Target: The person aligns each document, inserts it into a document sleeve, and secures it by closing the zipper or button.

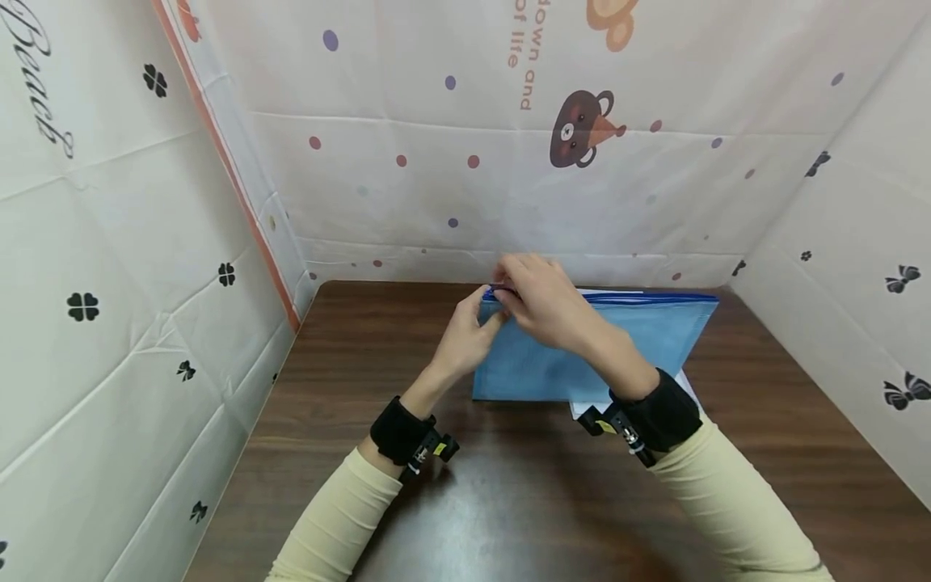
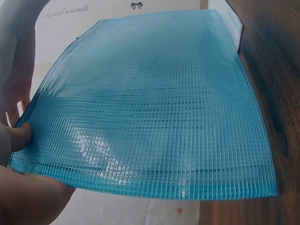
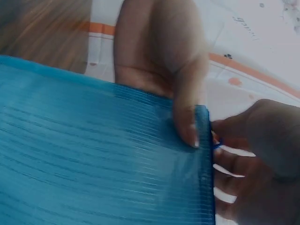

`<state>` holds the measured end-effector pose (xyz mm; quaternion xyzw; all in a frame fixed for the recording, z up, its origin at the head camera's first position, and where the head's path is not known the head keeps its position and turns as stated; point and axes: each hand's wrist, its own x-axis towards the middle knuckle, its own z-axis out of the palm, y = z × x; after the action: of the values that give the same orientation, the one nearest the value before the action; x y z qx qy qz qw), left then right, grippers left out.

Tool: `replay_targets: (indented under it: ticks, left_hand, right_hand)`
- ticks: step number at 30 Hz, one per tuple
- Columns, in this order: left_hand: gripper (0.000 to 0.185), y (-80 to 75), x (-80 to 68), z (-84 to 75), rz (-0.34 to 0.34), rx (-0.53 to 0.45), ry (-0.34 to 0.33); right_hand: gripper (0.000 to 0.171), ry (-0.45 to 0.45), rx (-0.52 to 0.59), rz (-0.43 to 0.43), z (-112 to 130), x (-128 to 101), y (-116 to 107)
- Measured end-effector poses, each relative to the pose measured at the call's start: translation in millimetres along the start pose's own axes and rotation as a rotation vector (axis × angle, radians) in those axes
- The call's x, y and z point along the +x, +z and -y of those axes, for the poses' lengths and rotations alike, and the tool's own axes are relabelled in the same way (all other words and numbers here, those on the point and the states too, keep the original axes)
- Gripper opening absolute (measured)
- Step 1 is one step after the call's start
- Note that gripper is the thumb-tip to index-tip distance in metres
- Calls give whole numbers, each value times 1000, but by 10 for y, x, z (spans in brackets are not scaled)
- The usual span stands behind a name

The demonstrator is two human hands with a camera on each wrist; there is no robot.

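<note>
Left hand (image 1: 471, 333) up at the left top corner of the blue mesh zip pouch (image 1: 553, 368), fingers curled round that corner and pinching it; the left wrist view shows a fingertip (image 2: 21, 136) pressed on the pouch edge. Black wrist strap (image 1: 398, 431) and pale yellow sleeve (image 1: 338, 521) on that arm. Pouch stands tilted up off the brown wooden desk (image 1: 378, 347), lower edge on the desk, upper zip edge (image 1: 655, 297) raised toward the back wall. Desk centre, toward the far side. White paper sheets (image 1: 582, 406) lie under the pouch, peeking out at its lower right. Right hand (image 1: 545, 303) crosses over to the same top left corner, just beside the left hand, fingers curled and pinching at the zip end; the slider itself is too hidden to make out. Right wrist view: thumb (image 3: 187, 126) lies over the pouch corner. Printed cloth walls (image 1: 109, 242) surround the desk on three sides.
</note>
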<state>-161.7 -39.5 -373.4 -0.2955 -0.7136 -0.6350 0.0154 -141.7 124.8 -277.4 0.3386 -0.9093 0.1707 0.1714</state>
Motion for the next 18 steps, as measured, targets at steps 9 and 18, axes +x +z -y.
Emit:
replay_targets:
  ticks: [9, 18]
  left_hand:
    - [12, -5, -7, -3, -1, 11, -16]
    - [31, 9, -7, 14, -20, 29, 8]
  right_hand:
    - [5, -39, 45, 13, -50, -42, -62]
    - [4, -82, -84, -121, -37, -69, -17]
